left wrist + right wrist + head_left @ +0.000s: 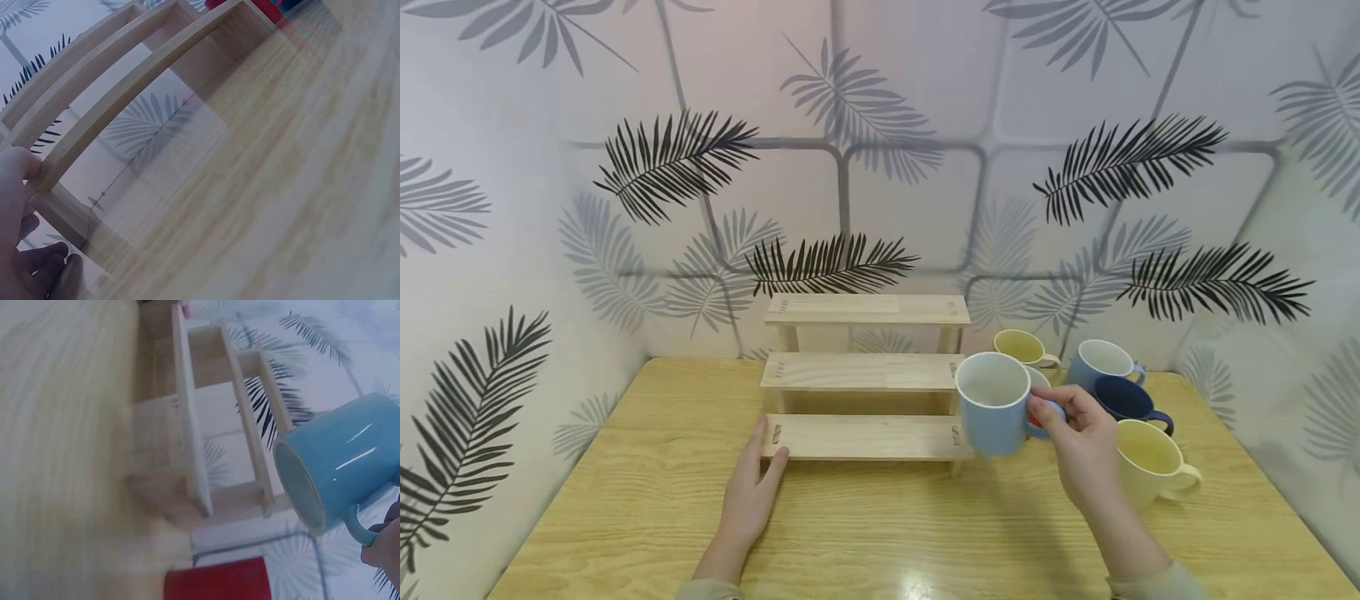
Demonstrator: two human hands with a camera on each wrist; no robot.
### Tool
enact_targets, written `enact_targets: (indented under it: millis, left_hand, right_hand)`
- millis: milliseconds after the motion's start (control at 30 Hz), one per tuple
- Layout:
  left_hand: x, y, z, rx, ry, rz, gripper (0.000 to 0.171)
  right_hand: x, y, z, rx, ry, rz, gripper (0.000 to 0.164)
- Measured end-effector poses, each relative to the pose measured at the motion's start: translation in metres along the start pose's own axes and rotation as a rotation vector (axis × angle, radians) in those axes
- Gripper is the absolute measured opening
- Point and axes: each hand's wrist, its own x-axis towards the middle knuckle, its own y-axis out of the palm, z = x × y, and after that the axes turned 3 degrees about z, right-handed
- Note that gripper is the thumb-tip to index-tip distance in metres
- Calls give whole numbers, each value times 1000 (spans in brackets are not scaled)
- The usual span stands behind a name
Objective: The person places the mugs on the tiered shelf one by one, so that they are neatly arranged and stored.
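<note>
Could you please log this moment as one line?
right hand: holds blue mug by handle; left hand: holds wooden rack; blue mug: aloft

Held mug (996,429) light blue, white inside; shelf (865,437) pale wood; table (647,500) yellowish, grained; wall (917,212) white, black and grey leaves (831,271); sleeve (1161,583) perhaps beige

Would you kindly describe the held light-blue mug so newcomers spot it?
On the yellowish wood-grain table stands a three-tiered bare wooden rack. At its right end in the head view, the right hand holds a glossy light-blue cylindrical mug. Unlike the second light-blue mug farther right, it is held above the table.
</note>
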Motion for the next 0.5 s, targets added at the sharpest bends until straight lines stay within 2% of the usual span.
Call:
enact_targets:
  millis: [300,500]
  left_hand:
    - [0,-3,-2,6,-13,2,69]
    - [-1,-2,-2,4,-17,8,69]
  right_hand:
    - [32,46,15,65,-104,25,19]
    - [50,76,20,87,-137,76,17]
